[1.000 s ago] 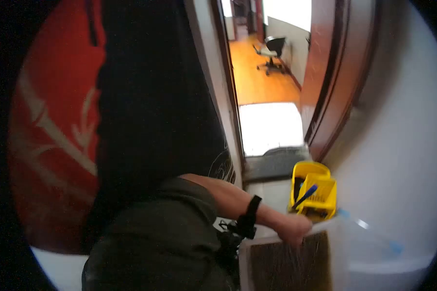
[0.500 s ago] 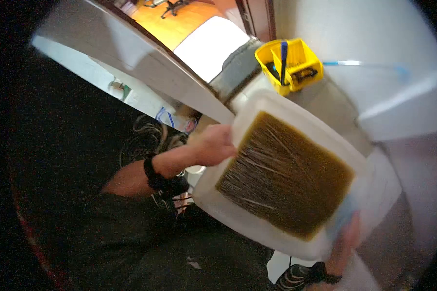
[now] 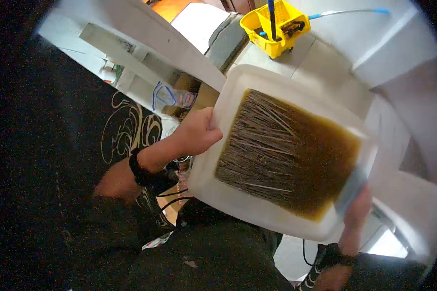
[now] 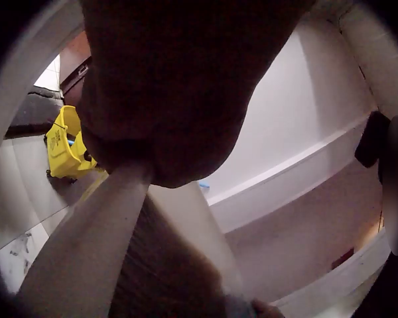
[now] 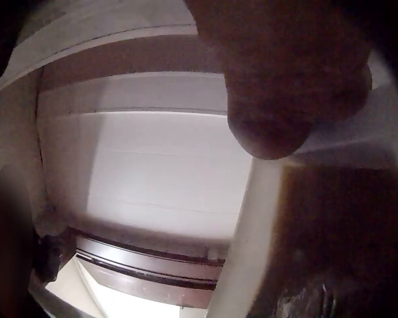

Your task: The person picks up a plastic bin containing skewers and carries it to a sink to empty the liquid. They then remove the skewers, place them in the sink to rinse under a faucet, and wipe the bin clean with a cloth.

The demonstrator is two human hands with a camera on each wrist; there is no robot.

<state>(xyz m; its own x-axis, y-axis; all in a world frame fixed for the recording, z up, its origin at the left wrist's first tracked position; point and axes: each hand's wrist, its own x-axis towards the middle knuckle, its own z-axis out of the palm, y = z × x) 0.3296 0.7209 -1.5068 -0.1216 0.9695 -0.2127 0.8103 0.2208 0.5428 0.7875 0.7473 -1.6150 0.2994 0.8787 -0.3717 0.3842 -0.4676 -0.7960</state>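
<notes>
A white plastic tub (image 3: 257, 213) is held up in front of the body. Brown liquid (image 3: 325, 155) pools toward its right side, and many thin, grey-brown strands (image 3: 257, 145) lie bunched on the left. My left hand (image 3: 195, 132) grips the left rim, fingers curled over it. On the opposite side my right hand (image 3: 358, 206) holds the rim, beside a blurred blue-grey patch (image 3: 352, 190). In the left wrist view the left hand (image 4: 166, 132) is dark over the tub's wall (image 4: 86, 252). The right wrist view shows the right hand (image 5: 292, 86) at the rim.
A yellow wheeled mop bucket (image 3: 274, 43) with a dark-blue handle (image 3: 272, 19) stands on the tiled floor beyond the tub. A thin blue-and-white pole (image 3: 347, 13) leans by the white wall. To the left are a cardboard box (image 3: 206, 97) and a plastic bag (image 3: 172, 97).
The head view has swung down from the doorway to the tub, bringing the right hand into sight. Since half a second ago, the liquid has shifted right, leaving more strands exposed on the left.
</notes>
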